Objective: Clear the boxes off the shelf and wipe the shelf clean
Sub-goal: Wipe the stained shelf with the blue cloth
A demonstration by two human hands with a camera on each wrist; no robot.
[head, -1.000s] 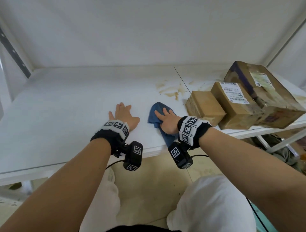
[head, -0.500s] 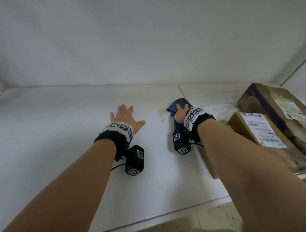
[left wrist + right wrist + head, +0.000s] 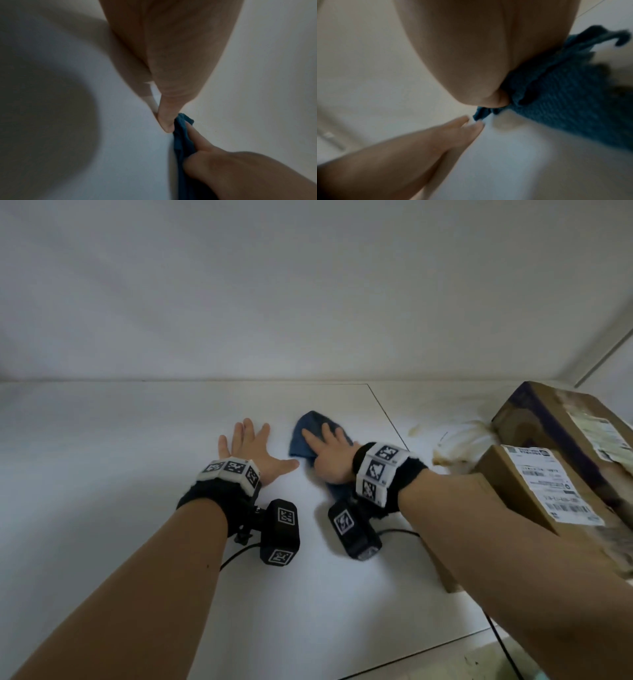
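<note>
- Nearest, at the right edge of the head view, two cardboard boxes sit on the white shelf [image 3: 102, 474]: the labelled box [image 3: 534, 494], partly behind the right forearm, and the larger box [image 3: 561, 419] just behind and above it. A third may lie under the forearm, but I cannot tell.
- So the clearing part looks unfinished; the boxes appear only pushed to the right end, not taken off.
- Mid-shelf, the left hand [image 3: 251, 446] lies flat on the bare board, fingers spread and straight, holding nothing; it seems to brace the person.
- Just to its right, almost touching its thumb, the right hand [image 3: 327, 455] presses the blue cloth [image 3: 306, 429] down with straight fingers laid on top. The right wrist view shows the cloth [image 3: 565, 88] bunched under the palm, not pinched.
- The cloth sits left of the seam line [image 3: 387, 416] that crosses the shelf, on a stretch that looks clean already.
- Farther right, past the seam and up against the boxes, brown stains [image 3: 445, 440] still mark the board, smeared and streaky.
- My judgement: wiping is under way, roughly the middle of the job; left are the stained patch, the ground beneath the boxes, and removing the boxes themselves.
- Farthest back, the white rear wall [image 3: 308, 302] shows no marks.
</note>
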